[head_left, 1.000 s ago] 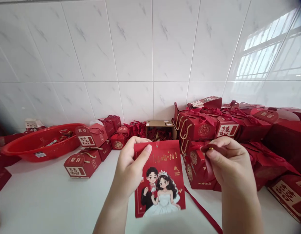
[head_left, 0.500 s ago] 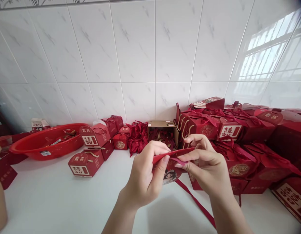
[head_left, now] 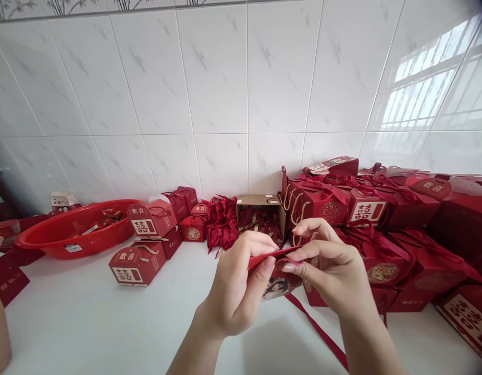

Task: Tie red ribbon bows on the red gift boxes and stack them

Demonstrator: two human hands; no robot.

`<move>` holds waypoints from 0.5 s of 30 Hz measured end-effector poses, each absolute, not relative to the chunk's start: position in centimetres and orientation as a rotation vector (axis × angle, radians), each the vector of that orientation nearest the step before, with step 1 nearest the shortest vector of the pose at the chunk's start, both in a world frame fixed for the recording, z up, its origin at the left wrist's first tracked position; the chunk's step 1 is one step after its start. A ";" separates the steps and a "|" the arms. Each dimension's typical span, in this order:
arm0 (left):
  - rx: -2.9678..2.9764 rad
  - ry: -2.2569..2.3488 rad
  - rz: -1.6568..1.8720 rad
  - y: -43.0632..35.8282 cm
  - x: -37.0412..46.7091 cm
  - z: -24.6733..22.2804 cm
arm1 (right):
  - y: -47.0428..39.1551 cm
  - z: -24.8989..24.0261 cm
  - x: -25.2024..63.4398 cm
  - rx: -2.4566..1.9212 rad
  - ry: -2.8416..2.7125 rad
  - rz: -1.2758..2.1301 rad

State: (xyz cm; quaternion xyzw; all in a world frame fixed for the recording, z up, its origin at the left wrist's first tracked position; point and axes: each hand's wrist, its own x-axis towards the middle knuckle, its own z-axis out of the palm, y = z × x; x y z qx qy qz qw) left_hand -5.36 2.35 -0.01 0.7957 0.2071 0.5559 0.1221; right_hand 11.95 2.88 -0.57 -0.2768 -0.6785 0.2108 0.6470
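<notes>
The red card [head_left: 282, 284] sits on the wearer's side of the cardboard box [head_left: 257, 200], top edge running crosswise; the left hand [head_left: 238, 286] pinches its left end; the right hand [head_left: 330, 271] pinches a pinkish strip [head_left: 297, 262] at its right.

1 head-worn camera looks forward and down, close behind the fingers [head_left: 327, 251], toward the tiled wall [head_left: 217, 78].

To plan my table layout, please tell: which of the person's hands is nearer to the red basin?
Left. The left hand is right of the red basin and closer to the camera; the right hand is farther right, past the left one.
</notes>
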 end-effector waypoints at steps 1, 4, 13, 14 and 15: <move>2.322 0.593 1.623 2.3 -5.3 -0.1 | 2.9 -0.6 11.8 -0.621 -1.528 0.470; 2.306 0.555 1.670 2.3 -5.0 -0.3 | 2.9 -0.5 11.5 -0.583 -1.395 0.488; 2.283 0.818 1.649 3.4 -3.6 -1.0 | 3.4 -0.4 11.5 -0.688 -1.280 0.860; 2.253 0.935 1.662 3.6 -3.2 -1.1 | 3.5 -0.5 11.3 -0.690 -1.255 0.833; 2.222 1.036 1.677 3.8 -3.0 -1.2 | 3.7 -0.6 11.2 -0.691 -1.244 0.818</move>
